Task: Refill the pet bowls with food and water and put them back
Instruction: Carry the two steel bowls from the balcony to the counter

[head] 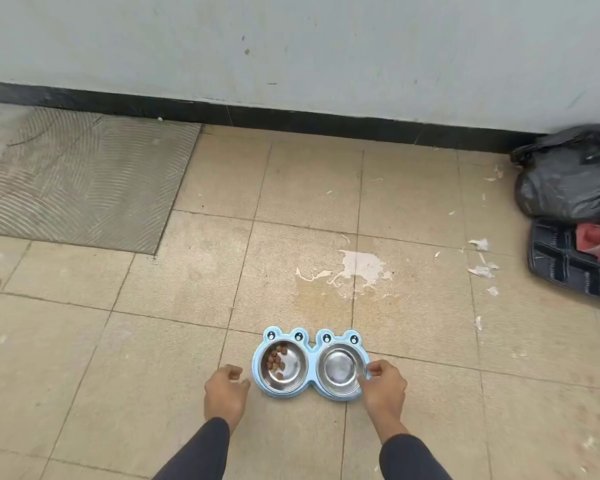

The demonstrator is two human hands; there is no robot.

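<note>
A light blue double pet feeder (311, 349) shaped like two frog faces sits on the tiled floor. Its left steel bowl (286, 367) holds a few brown kibble pieces (276, 360). The right steel bowl (340, 368) looks empty or holds only clear water; I cannot tell which. My right hand (383, 384) pinches the right rim of the feeder by the right bowl. Just left of the feeder hovers my left hand (225, 389), fingers curled and apart, not touching it.
A grey ribbed mat (73, 181) lies at the far left against the wall's black skirting. A black plastic bag (568, 174) and dark patterned cloth (565, 261) sit at the right. White paint stains and paper scraps (480, 258) dot the tiles.
</note>
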